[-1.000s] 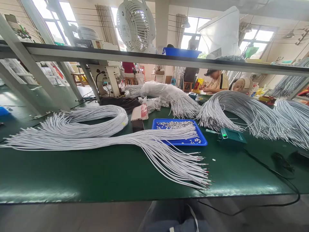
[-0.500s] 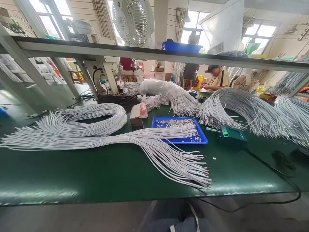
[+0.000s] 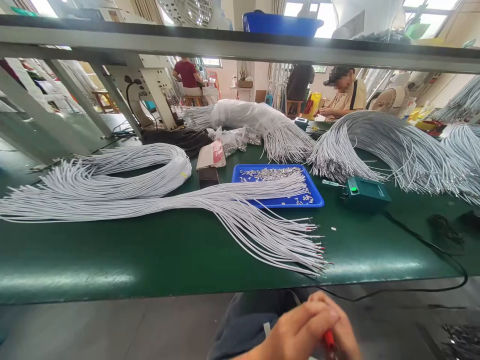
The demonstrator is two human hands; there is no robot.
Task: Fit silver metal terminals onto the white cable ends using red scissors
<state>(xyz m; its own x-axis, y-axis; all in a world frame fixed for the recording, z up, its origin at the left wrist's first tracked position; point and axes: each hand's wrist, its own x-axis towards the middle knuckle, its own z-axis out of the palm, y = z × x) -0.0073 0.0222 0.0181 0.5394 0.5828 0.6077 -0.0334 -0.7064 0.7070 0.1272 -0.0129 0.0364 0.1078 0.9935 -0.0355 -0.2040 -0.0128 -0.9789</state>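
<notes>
My left hand (image 3: 290, 327) is at the bottom of the view, below the table's front edge, its fingers curled. Against it is my right hand (image 3: 347, 332), also closed and partly covered by the left one. Between them shows a small red piece (image 3: 329, 338), like the end of a handle; the rest is hidden, so its kind cannot be told. Nearest on the table is a bundle of white cables (image 3: 262, 237), its stripped ends fanned out to the right. One branch of it lies over a blue tray (image 3: 277, 202) of small metal terminals (image 3: 272, 173).
Behind lie a coiled cable bundle (image 3: 150, 187), a plastic-wrapped bundle (image 3: 243, 115) and a grey bundle (image 3: 397, 145). A green box (image 3: 367, 195) with a lit button stands right of the tray. A black cord (image 3: 416, 242) trails off the edge. A shelf beam (image 3: 225, 45) crosses above; a person (image 3: 345, 100) sits beyond.
Both hands have come into view at the bottom, close together with the red piece between them. The view has tilted down slightly. The cables and tray lie as before.
</notes>
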